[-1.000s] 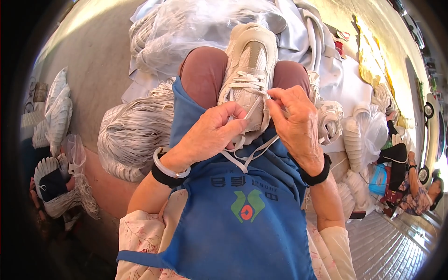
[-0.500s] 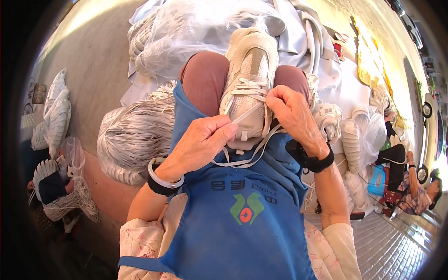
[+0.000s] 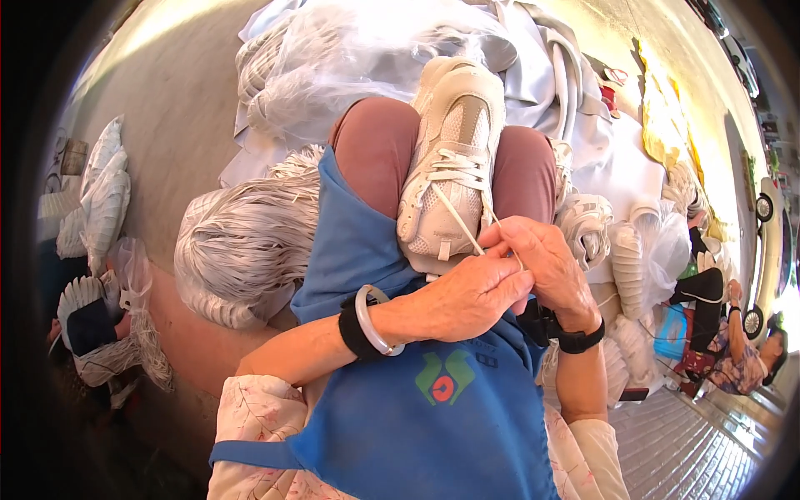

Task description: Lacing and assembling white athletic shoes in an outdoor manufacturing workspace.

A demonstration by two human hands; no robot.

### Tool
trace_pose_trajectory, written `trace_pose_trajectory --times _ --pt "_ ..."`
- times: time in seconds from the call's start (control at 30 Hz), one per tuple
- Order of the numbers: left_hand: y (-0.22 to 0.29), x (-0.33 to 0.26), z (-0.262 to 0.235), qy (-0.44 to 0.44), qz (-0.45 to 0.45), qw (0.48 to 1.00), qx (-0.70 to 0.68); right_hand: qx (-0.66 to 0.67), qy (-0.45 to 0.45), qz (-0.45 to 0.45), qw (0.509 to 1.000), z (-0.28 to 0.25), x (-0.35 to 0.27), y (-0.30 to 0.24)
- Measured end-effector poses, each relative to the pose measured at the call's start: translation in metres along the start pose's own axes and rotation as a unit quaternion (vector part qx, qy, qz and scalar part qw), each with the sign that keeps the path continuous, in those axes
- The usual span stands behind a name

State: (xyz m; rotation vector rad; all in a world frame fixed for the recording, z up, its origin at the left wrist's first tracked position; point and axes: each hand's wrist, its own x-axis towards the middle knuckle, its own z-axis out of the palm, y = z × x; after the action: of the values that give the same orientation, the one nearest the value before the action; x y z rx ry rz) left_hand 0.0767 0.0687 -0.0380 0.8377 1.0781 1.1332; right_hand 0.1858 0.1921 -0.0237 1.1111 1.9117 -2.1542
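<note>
Head view: at 11 o'clock a clear plastic bag holds white laces, and a loose bundle of laces lies at 9. The white sneaker rests on the knees at centre. The left hand and right hand meet just below it, both pinched shut on its white shoelace. A blue apron covers the lap above a concrete floor.

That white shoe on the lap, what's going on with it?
A person is lacing a white shoe that rests on their knees, over a blue apron. Both hands meet at the shoe's near end: the left hand and right hand pinch a white lace that runs up to the eyelets. Bundles of white laces lie beside them.
</note>
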Motion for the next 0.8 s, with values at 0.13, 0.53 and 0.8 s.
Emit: trace_pose_trajectory --times 0.13,0.53,0.8 --pt "-0.014 0.010 0.004 0.029 0.072 0.997 0.013 0.078 -0.054 0.053 0.994 -0.011 -0.001 0.000" --pt "0.019 -0.033 -0.026 -0.090 -0.042 0.995 -0.021 0.223 -0.116 0.028 0.968 0.042 0.016 -0.001" --pt "0.014 -0.053 -0.042 -0.117 -0.055 0.991 0.027 0.274 -0.128 0.045 0.952 0.030 0.015 0.011"
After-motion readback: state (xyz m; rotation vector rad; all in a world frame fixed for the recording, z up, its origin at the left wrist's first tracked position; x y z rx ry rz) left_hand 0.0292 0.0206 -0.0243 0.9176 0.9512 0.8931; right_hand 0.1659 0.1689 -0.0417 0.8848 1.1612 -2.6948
